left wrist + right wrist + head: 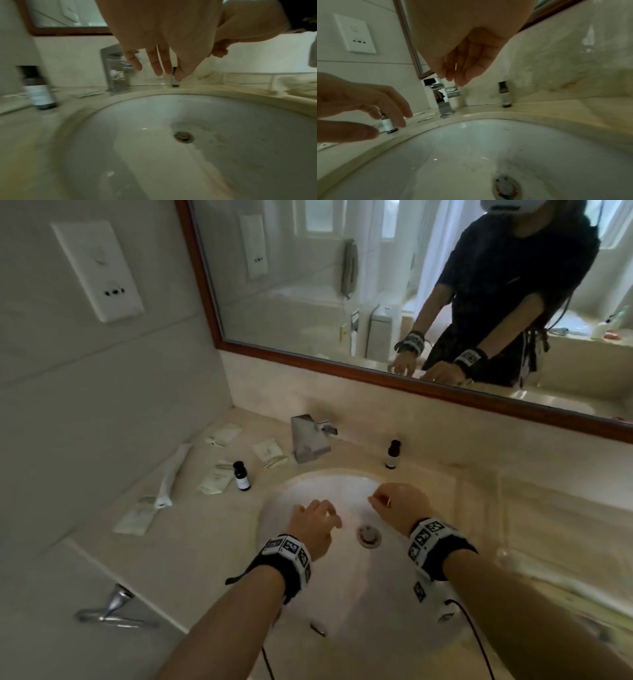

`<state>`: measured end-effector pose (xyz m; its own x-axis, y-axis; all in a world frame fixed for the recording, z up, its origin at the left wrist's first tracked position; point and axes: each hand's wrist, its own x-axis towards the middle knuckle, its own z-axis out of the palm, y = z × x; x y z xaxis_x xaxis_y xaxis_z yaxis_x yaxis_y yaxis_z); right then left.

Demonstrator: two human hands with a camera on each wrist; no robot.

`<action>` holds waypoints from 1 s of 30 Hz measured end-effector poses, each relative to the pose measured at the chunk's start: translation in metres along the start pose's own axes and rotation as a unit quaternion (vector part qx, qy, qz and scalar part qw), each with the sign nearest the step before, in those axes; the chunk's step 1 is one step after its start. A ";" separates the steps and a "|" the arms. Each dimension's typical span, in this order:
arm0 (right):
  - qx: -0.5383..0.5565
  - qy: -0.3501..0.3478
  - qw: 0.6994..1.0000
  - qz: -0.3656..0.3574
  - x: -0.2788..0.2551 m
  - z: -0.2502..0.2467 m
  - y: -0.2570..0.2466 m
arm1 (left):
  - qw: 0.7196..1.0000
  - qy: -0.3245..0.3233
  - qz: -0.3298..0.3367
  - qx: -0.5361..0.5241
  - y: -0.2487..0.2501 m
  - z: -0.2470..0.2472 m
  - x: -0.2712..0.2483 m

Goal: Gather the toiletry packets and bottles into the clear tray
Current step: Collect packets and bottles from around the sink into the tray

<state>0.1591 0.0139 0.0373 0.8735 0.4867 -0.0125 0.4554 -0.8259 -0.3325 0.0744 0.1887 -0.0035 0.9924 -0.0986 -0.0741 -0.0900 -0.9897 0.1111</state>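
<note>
Left hand point(313, 523) and right hand point(399, 508) both hover over the sink basin point(298, 487), fingers loosely extended, holding nothing. One bottle point(241, 476) stands on the counter point(205, 542) at the basin's left rim among scattered packets point(269, 453); a second bottle point(392, 454) stands at the back edge, right of the faucet point(308, 438). The clear tray point(248, 81) sits on the counter's right side. Recommended: each hand takes the nearer bottle by the body, keeping it upright; thin packets want pinching at an edge. Counter is pale stone; a wood-framed mirror point(376, 302) and wall socket plate point(97, 270) stand above.
</note>
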 end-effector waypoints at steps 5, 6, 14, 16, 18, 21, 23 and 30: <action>-0.011 -0.015 0.999 -0.036 0.060 0.033 -0.079 | 0.997 0.030 -0.073 -0.022 -0.114 -0.013 -0.009; -0.007 -0.018 0.999 -0.040 0.072 0.039 -0.094 | 0.996 0.041 -0.078 -0.026 -0.134 -0.016 -0.010; 0.000 -0.045 0.999 0.002 0.158 0.087 -0.179 | 0.986 0.062 -0.143 -0.052 -0.253 -0.019 0.004; 0.005 -0.071 0.997 0.024 0.177 0.097 -0.188 | 0.980 0.030 -0.188 -0.052 -0.270 -0.015 0.015; 0.013 -0.097 0.994 0.043 0.194 0.105 -0.191 | 0.972 0.004 -0.226 -0.070 -0.282 -0.010 0.026; 0.033 -0.114 0.989 0.086 0.219 0.114 -0.190 | 0.960 -0.036 -0.257 -0.106 -0.293 -0.001 0.040; 0.060 -0.122 0.984 0.116 0.232 0.119 -0.188 | 0.951 -0.048 -0.277 -0.132 -0.298 0.003 0.049; 0.078 -0.134 0.974 0.164 0.263 0.135 -0.186 | 0.897 -0.086 -0.312 -0.302 -0.306 0.002 0.066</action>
<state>0.2809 0.3338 -0.0313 0.8815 0.2786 -0.3812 0.1095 -0.9059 -0.4090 0.1676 0.4849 -0.0443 0.8012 0.3893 -0.4544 0.5919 -0.6267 0.5069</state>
